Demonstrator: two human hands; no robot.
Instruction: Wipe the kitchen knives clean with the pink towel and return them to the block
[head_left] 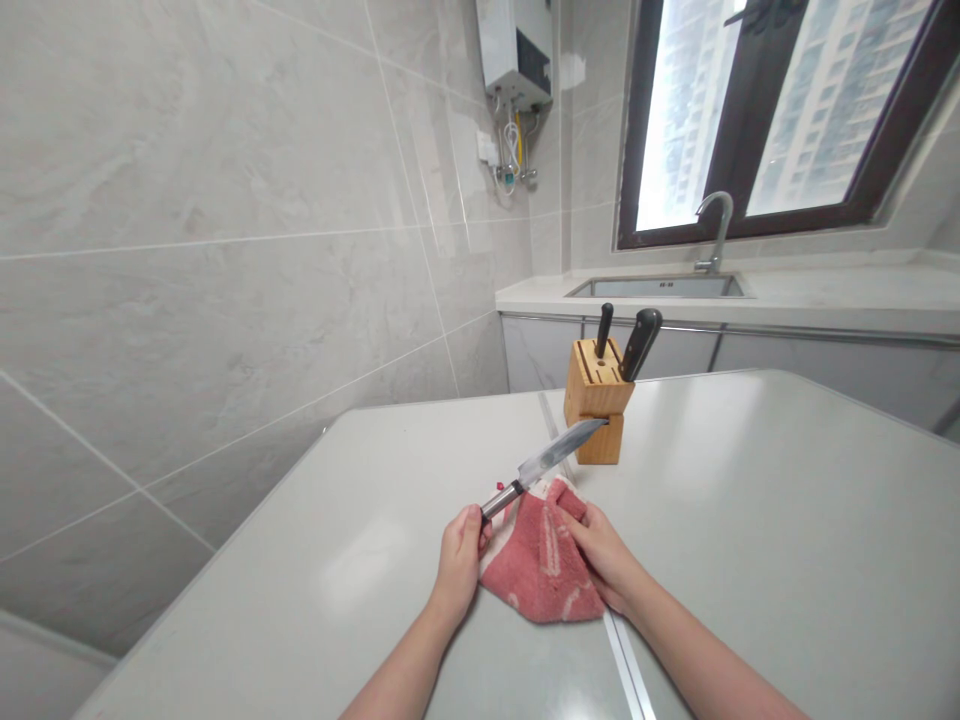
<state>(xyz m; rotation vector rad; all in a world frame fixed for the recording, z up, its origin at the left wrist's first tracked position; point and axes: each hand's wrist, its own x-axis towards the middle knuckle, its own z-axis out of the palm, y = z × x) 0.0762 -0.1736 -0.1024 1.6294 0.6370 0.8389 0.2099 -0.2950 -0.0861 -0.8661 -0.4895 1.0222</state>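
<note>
My left hand [459, 555] is closed round the handle of a kitchen knife [551, 455], whose bare steel blade points up and right toward a wooden knife block [596, 400]. The blade tip ends just in front of the block. My right hand [600, 550] grips the right side of a crumpled red towel [536, 565] with a pale pattern, which lies on the pale grey table [750, 520] under the knife. Two black-handled knives [640, 343] stand in the block's slots.
A tiled wall runs along the left. Behind the table is a counter with a steel sink [660, 287] and tap [716, 228] below a dark-framed window. A white water heater [516, 50] hangs in the corner. A seam strip crosses the table.
</note>
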